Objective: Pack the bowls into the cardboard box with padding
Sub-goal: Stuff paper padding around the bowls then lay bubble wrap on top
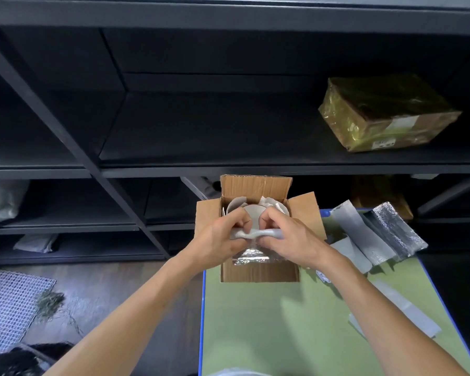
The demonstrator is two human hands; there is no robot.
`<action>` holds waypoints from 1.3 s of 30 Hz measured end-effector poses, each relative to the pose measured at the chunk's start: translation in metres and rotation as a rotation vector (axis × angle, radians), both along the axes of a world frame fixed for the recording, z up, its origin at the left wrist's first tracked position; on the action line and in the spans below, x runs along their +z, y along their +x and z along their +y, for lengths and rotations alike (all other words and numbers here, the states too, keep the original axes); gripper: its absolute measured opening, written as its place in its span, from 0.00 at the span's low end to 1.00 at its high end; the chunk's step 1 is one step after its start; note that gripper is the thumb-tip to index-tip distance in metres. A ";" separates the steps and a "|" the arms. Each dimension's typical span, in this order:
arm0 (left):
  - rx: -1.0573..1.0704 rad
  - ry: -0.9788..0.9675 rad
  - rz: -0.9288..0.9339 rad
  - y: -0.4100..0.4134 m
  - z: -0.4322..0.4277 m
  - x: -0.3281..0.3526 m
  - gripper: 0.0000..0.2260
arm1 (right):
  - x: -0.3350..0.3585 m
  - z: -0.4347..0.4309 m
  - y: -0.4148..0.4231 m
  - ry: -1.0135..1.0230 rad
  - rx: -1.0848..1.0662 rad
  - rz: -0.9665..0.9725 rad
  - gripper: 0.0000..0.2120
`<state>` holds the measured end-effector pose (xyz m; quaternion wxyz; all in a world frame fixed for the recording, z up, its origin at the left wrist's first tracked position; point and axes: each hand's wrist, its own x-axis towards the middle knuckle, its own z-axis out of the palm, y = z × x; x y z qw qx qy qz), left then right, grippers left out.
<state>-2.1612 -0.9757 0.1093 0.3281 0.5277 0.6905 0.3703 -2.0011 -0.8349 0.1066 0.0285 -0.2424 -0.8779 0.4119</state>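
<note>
An open cardboard box stands at the far left corner of the green table, flaps spread outward. Inside it a white bowl lies among white foam sheets, with silver foil padding against the near wall. My left hand and my right hand are both over the box. Their curled fingers grip a strip of white foam padding stretched between them above the bowl. Most of the box's inside is hidden by my hands.
Foil bubble padding and white foam strips lie on the table's right side, with another foam strip nearer. Dark metal shelving rises right behind the box; a taped parcel sits on it. Floor and a mesh mat lie left.
</note>
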 end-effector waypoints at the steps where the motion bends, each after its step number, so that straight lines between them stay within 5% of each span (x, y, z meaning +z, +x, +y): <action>1: -0.013 -0.007 -0.011 -0.002 -0.002 0.000 0.09 | 0.000 0.000 -0.002 0.005 0.002 0.004 0.10; 10: 0.060 0.074 -0.070 -0.012 -0.005 -0.011 0.09 | 0.001 0.000 -0.009 -0.128 0.065 -0.051 0.15; 29: 0.184 0.100 0.001 -0.042 0.014 0.007 0.08 | 0.017 0.011 -0.042 -0.160 -0.078 0.186 0.11; 36: 0.359 -0.153 0.264 -0.036 0.010 -0.013 0.02 | 0.015 0.020 -0.038 0.187 -0.238 0.033 0.07; 39: 0.333 -0.188 0.373 -0.016 0.005 -0.029 0.07 | 0.010 0.021 -0.035 0.297 -0.281 -0.030 0.07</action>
